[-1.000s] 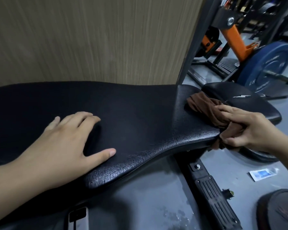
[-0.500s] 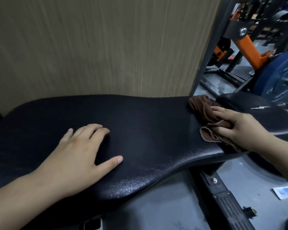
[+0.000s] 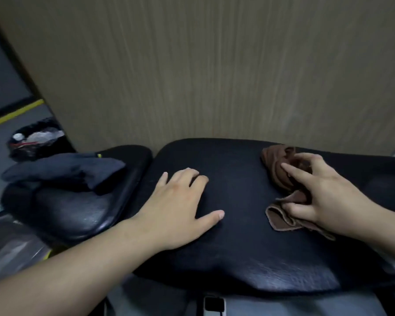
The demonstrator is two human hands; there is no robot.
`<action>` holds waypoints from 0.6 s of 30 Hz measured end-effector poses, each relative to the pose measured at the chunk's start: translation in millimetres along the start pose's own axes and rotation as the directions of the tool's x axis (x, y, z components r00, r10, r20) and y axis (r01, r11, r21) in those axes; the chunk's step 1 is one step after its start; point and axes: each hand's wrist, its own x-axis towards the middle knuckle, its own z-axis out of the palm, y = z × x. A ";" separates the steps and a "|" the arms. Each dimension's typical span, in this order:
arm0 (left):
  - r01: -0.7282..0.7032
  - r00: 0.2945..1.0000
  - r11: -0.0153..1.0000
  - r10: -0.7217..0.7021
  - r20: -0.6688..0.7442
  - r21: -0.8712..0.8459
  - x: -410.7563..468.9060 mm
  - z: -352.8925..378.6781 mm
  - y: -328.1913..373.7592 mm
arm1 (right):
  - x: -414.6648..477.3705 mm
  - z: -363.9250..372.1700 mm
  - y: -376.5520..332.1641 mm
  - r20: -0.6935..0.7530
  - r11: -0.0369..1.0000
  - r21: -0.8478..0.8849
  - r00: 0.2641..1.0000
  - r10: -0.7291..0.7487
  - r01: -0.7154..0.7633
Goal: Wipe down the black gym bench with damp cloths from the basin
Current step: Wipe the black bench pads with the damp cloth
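Black textured padding of the bench (image 3: 237, 247) fills the near view. The left hand (image 3: 180, 208) lies flat on it, fingers straight, holding nothing, braced much as it was a moment ago. Well to its right, the right hand (image 3: 324, 192) presses a brown cloth (image 3: 281, 176) onto the pad, fingers bent over the bunched fabric and thumb pinning its lower fold. A second ago hand and cloth were at the pad's right end. They have since travelled inward, so the wipe seems to be sweeping leftward, with the left part likely still to do. Further left, a seat pad (image 3: 78, 213) carries a folded dark cloth (image 3: 64, 172). Beyond are a bin (image 3: 37, 140) and a wood-grain wall (image 3: 214, 76). No basin is in view.
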 end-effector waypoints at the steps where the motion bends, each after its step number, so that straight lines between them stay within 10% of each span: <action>1: 0.007 1.000 1.000 -0.007 -0.007 -0.002 -2.9 -1.2 -8.5 | 7.4 3.7 -10.5 0.001 1.000 -0.021 1.000 -0.023 0.023; 18: 0.081 0.986 0.996 -0.085 -0.145 -0.034 -30.5 -51.1 -197.4 | 86.9 52.0 -180.2 0.059 0.949 0.094 0.950 -0.307 0.301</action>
